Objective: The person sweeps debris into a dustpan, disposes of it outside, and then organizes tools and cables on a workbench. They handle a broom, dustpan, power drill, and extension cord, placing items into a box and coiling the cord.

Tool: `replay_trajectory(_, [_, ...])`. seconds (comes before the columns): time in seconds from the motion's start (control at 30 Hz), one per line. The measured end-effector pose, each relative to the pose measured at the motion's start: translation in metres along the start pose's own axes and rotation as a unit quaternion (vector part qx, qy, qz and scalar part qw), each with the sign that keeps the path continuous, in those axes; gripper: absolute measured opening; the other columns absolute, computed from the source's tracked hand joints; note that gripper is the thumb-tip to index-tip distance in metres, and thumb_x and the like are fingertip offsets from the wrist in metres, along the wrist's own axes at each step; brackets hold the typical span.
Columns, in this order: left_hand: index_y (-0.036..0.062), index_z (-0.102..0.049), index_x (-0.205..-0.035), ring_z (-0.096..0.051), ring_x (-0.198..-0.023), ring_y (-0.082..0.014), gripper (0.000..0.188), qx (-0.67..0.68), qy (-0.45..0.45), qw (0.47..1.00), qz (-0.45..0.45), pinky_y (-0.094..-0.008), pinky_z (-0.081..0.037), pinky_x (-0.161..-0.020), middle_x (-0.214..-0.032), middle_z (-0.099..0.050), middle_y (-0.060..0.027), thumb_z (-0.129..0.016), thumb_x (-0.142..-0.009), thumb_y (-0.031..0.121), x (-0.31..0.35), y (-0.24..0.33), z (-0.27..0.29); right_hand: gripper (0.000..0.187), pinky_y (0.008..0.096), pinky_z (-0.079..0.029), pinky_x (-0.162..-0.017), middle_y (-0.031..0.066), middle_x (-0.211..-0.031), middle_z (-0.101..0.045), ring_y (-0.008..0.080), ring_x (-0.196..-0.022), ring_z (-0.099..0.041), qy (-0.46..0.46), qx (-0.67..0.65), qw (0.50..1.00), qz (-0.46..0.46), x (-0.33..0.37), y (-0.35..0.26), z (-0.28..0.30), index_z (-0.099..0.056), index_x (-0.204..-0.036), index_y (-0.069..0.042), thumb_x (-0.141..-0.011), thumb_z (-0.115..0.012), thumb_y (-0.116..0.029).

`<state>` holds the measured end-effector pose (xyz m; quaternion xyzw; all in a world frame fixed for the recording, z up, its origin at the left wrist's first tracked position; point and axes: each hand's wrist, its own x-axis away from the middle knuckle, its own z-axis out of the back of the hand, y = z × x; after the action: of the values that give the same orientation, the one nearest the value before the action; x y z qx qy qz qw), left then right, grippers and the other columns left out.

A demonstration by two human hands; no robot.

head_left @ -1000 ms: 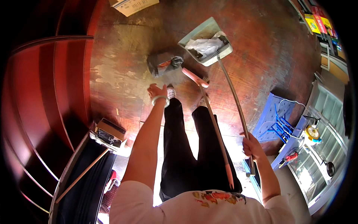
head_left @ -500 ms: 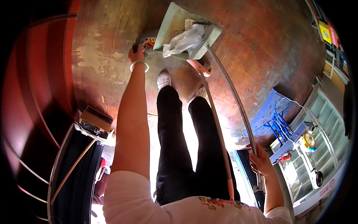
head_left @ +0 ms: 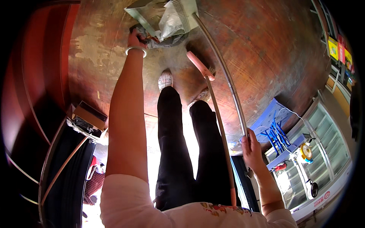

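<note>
My left hand is closed on the gathered edge of a dark plastic bag. The bag spreads beneath the mouth of a grey-green dustpan with comb-like teeth. Crumpled clear plastic lies in the pan, close to its lip. The pan is tilted over the bag, and its far part is cut off by the upper edge. My right hand grips the pan's long metal handle. A broom with a pink head slants along my right leg, its shaft reaching my waist, touched by neither hand.
A blue plastic stool and a glass-fronted cabinet stand at the right. A cardboard box lies at the left near a wooden stick. Red panels line the left side of the worn floor.
The dustpan has moved left and farther away, and more of the dark bag shows beneath it. My right hand has moved up and slightly left with the handle. The broom stays leaning.
</note>
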<state>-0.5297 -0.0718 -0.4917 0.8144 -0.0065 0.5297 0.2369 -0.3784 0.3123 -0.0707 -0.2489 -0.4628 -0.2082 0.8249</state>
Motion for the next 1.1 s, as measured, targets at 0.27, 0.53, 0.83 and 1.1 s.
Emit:
replay_trajectory(0.27, [0.0158, -0.044, -0.075, -0.039, -0.05, -0.0151, 0.022, 0.046, 0.037, 0.998, 0.016, -0.0396, -0.041, -0.059, -0.058, -0.042, 0.0021, -0.048, -0.092, 0.029, -0.022, 0.017, 0.02, 0.034, 0.0315, -0.045, -0.053, 0.0142, -0.07, -0.055, 0.0219, -0.056, -0.057, 0.092, 0.071, 0.985, 0.128, -0.024, 0.004, -0.039, -0.044, -0.121, 0.002, -0.093, -0.05, -0.016])
replay_trajectory(0.53, [0.0142, -0.042, -0.075, -0.037, -0.048, -0.0132, 0.022, 0.05, 0.052, 0.997, 0.019, -0.0353, -0.042, -0.055, -0.057, -0.04, 0.0023, -0.047, -0.094, 0.025, -0.02, 0.021, 0.033, 0.033, 0.0383, -0.051, -0.065, 0.0212, -0.091, -0.06, 0.0351, -0.078, -0.063, 0.092, 0.097, 0.984, 0.12, -0.018, 0.008, -0.046, -0.045, -0.121, -0.001, -0.09, -0.052, -0.012])
replay_trajectory(0.83, [0.0143, -0.044, -0.072, -0.041, -0.044, -0.0134, 0.025, 0.041, 0.072, 0.996, 0.034, -0.0327, -0.042, -0.051, -0.056, -0.045, 0.0013, -0.047, -0.094, 0.026, -0.013, 0.017, 0.042, 0.035, 0.0394, -0.052, -0.069, 0.0227, -0.097, -0.062, 0.0387, -0.084, -0.063, 0.109, 0.092, 0.979, 0.146, -0.003, 0.014, -0.048, -0.046, -0.12, 0.0, -0.088, -0.054, -0.009])
replay_trajectory(1.1, [0.0123, -0.046, -0.074, -0.046, -0.049, -0.0162, 0.02, 0.087, 0.058, 0.994, 0.004, -0.0351, -0.045, -0.053, -0.058, -0.048, -0.002, -0.051, -0.091, 0.022, -0.022, 0.01, 0.062, 0.032, 0.0393, -0.052, -0.065, 0.0207, -0.092, -0.063, 0.0365, -0.079, -0.065, 0.072, 0.089, 0.985, 0.126, 0.002, 0.009, -0.055, -0.048, -0.117, -0.001, -0.087, -0.056, -0.01])
